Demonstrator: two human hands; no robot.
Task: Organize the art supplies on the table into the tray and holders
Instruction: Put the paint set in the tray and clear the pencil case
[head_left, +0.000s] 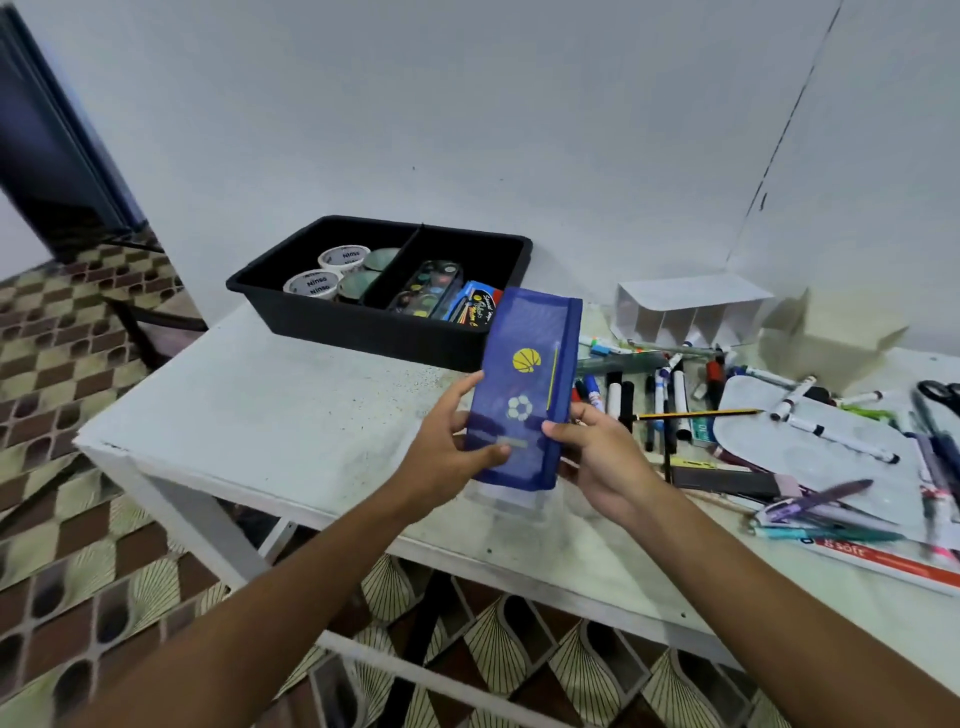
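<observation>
White table (270, 415), tape-filled black tray (332, 325)

Two tape rolls (327, 273), one black tray (291, 306), one blue pouch (524, 384).

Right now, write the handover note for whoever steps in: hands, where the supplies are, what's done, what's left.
Hands: the left hand and the right hand both hold the blue mesh pencil pouch upright above the table.
Done: the black tray holds tape rolls in its left compartment, and a paint palette and a blue box in its right.
Left: place the pouch. Markers and pens, a pencil and scissors lie loose on the right. The white divided holder at the wall shows nothing in its slots.
</observation>
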